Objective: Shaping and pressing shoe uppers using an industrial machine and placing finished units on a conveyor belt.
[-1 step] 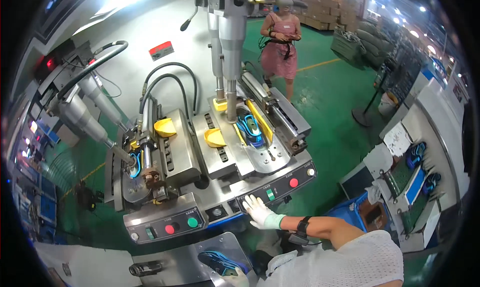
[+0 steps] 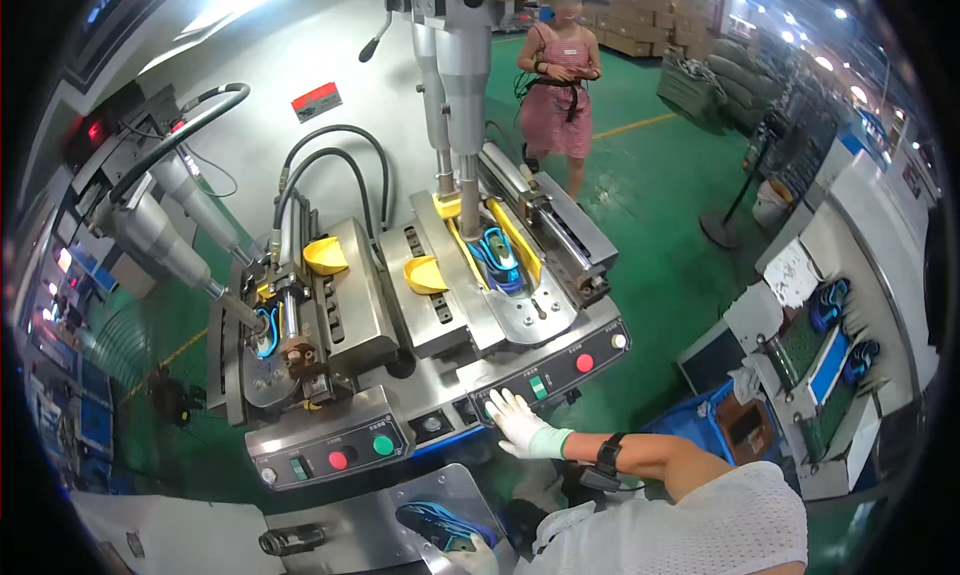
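Observation:
My right hand (image 2: 518,427), in a white glove, reaches over the front control panel of the right-hand press. Its fingers are stretched out and slightly apart at a green button (image 2: 490,409) on the panel's left end. In the press, a dark shoe with blue straps (image 2: 500,260) sits below a metal rod, between yellow side pads (image 2: 515,243). At the lower edge, my gloved left hand (image 2: 474,557) grips the near end of another dark blue shoe (image 2: 440,522) over a steel plate. Part of that hand is cut off by the frame.
The left press (image 2: 270,375) holds another blue-strapped shoe. Yellow curved pads (image 2: 425,275) lie on the steel blocks. At right stand a rack (image 2: 830,375) with shoes and a blue bin (image 2: 690,425). A person in a pink dress (image 2: 560,95) stands behind the machine.
The yellow side pads have moved in closer around the shoe in the right-hand press. The picture has shifted slightly; both my hands keep their places.

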A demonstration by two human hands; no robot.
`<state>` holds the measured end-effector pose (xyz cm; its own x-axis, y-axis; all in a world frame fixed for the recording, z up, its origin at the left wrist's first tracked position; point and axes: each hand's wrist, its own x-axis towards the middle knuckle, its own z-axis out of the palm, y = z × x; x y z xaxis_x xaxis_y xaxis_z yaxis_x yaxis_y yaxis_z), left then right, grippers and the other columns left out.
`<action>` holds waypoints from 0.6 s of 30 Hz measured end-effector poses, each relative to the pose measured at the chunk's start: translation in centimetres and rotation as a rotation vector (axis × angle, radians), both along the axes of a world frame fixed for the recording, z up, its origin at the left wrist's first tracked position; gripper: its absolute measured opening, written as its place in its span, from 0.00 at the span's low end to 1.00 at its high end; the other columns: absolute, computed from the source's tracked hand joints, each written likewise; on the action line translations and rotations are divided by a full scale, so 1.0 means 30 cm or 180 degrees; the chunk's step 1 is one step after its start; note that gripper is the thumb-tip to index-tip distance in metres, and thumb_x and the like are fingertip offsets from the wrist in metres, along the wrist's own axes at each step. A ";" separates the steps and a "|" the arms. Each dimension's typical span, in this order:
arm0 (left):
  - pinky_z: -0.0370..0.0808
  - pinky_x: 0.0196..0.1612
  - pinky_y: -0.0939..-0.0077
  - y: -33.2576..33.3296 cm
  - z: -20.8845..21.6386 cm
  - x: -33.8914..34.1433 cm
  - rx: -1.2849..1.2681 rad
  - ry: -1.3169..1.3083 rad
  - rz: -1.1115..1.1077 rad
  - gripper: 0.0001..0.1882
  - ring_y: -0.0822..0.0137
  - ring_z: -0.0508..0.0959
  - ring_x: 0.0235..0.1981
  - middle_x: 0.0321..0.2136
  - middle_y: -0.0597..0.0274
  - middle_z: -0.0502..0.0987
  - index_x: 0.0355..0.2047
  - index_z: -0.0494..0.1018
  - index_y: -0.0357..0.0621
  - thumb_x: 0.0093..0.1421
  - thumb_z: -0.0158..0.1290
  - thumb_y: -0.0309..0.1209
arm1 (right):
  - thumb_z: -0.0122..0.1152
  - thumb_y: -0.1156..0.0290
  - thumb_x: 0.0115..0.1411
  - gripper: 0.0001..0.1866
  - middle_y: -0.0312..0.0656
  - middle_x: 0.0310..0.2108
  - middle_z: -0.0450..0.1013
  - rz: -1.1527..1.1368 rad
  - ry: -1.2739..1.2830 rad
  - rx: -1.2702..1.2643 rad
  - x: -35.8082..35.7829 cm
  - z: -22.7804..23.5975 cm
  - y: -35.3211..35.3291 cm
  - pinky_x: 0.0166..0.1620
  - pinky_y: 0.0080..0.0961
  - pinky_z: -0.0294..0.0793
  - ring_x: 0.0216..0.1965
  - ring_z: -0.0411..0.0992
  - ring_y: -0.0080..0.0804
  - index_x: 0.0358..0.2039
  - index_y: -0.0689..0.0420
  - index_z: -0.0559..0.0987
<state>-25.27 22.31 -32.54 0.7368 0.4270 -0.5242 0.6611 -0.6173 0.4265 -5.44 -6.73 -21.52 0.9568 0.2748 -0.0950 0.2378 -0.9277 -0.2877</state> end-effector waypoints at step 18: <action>0.77 0.49 0.53 0.020 -0.113 -0.022 0.4689 -0.1342 -0.1697 0.51 0.41 0.80 0.39 0.43 0.30 0.77 0.56 0.65 0.19 0.62 0.43 0.67 | 0.59 0.49 0.51 0.30 0.61 0.44 0.79 -0.1875 0.2348 0.0887 -0.555 -0.712 -0.477 0.52 0.43 0.75 0.49 0.77 0.55 0.42 0.65 0.83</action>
<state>-25.93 22.92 -35.93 0.9355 0.0120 0.3530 0.2452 -0.7415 -0.6246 -22.09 -21.05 -42.88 0.6747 -0.1239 -0.7276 -0.5681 -0.7166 -0.4047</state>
